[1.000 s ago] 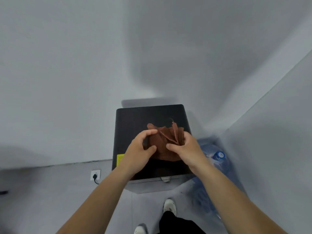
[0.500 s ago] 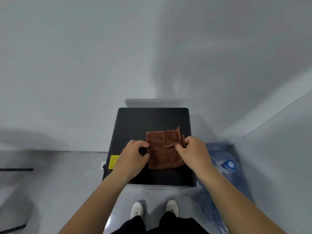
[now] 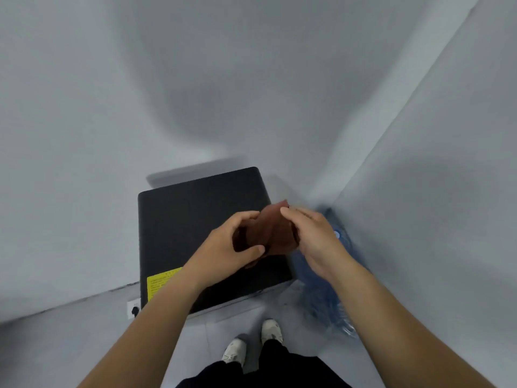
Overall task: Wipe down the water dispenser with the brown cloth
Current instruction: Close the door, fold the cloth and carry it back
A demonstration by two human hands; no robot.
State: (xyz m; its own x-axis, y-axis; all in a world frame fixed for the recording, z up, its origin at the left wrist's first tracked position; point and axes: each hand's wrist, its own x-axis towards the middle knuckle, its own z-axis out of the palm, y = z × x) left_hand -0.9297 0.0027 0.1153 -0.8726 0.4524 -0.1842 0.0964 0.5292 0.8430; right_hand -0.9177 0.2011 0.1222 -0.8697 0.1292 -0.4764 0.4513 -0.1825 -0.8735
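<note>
The water dispenser [image 3: 193, 219] is a black box seen from above, standing against the grey wall, with a yellow label [image 3: 159, 282] on its left side. Above its right front part I hold the brown cloth [image 3: 275, 233], bunched up between both hands. My left hand [image 3: 229, 250] grips the cloth's left side with thumb and fingers. On the cloth's right edge, my right hand [image 3: 313, 236] pinches its top with the fingertips. Part of the cloth is hidden behind my hands.
A blue water bottle [image 3: 333, 292] lies on the floor right of the dispenser, in the corner of two grey walls. A wall socket with a black plug [image 3: 134, 309] sits low on the left. My white shoes [image 3: 251, 343] stand just in front of the dispenser.
The cloth lay fairly flat on the dispenser top; now it is lifted and bunched between my hands, shifted toward the right edge. The view has tilted.
</note>
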